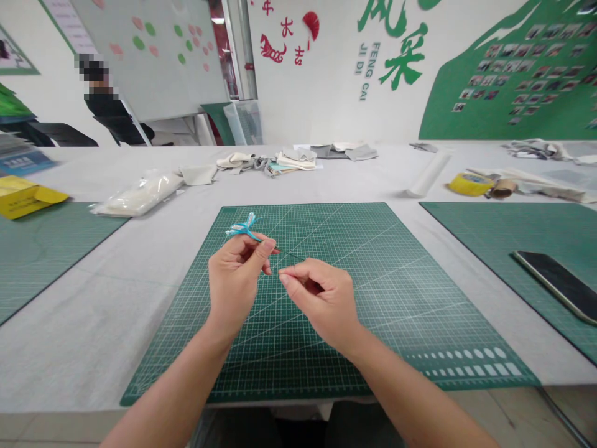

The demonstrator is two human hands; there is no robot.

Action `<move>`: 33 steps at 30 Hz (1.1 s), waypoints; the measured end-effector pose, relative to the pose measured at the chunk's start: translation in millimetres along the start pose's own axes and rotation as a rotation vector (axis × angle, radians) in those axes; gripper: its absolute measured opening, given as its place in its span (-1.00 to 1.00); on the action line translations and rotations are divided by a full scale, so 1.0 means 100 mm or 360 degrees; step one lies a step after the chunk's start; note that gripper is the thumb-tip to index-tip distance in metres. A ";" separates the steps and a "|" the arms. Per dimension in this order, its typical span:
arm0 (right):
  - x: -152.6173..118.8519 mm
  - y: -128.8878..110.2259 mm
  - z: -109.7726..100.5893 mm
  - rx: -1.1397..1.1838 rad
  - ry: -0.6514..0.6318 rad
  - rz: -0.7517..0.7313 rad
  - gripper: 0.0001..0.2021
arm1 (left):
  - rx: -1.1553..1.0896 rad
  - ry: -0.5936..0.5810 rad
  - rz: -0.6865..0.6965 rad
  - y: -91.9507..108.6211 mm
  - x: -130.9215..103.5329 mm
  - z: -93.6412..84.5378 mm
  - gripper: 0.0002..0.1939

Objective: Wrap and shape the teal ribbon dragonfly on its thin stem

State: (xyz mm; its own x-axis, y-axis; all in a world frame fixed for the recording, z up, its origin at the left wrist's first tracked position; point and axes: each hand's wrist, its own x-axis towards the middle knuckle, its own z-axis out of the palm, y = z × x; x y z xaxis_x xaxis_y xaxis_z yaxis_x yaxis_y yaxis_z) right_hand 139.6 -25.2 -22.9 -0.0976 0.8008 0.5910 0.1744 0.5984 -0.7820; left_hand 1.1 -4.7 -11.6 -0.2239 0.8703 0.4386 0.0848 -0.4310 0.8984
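Between thumb and fingers, my left hand [237, 270] pinches a blue beaded ornament [245, 229]. Its branches have a ribbon-like blue edging and small clear or white beads, and they stick up above the fingers. A thin dark stem runs from it toward the right, past my thumb. Close by on the right, my right hand [321, 292] is closed, thumb pressed to forefinger; whatever it holds is too fine to make out. Both hands are just above a green cutting mat [396, 274] with white grid lines, slightly apart from each other.
More mats lie at left [46, 249] and right; a phone [559, 280] rests on the right one. Farther back are a plastic bag [140, 194], fabric scraps [293, 158], yellow tape [471, 183] and a yellow box [30, 196]. A person [105, 102] sits at far left.
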 end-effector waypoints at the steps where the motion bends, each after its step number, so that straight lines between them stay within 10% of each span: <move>1: 0.00 0.01 0.01 -0.0014 0.0002 -0.0015 -0.92 | -0.0058 0.0027 -0.0009 0.00 0.00 0.01 -0.91; 21: -0.06 0.12 0.14 -0.0139 -0.0015 -0.0066 -0.88 | -0.0734 -0.0015 -0.0525 -0.01 0.09 -0.01 -0.86; 33: -0.07 0.06 0.11 -0.0145 0.0107 -0.0129 -0.88 | -0.0590 0.0089 -0.0330 0.01 0.07 0.01 -0.92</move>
State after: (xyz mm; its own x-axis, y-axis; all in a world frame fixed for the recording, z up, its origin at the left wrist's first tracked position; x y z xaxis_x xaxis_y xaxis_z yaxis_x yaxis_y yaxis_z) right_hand 131.1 -27.2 -34.2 -0.0495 0.7445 0.6658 0.2571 0.6537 -0.7118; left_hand 0.6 0.7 -7.5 -0.2525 0.9378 0.2383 -0.3204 -0.3134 0.8939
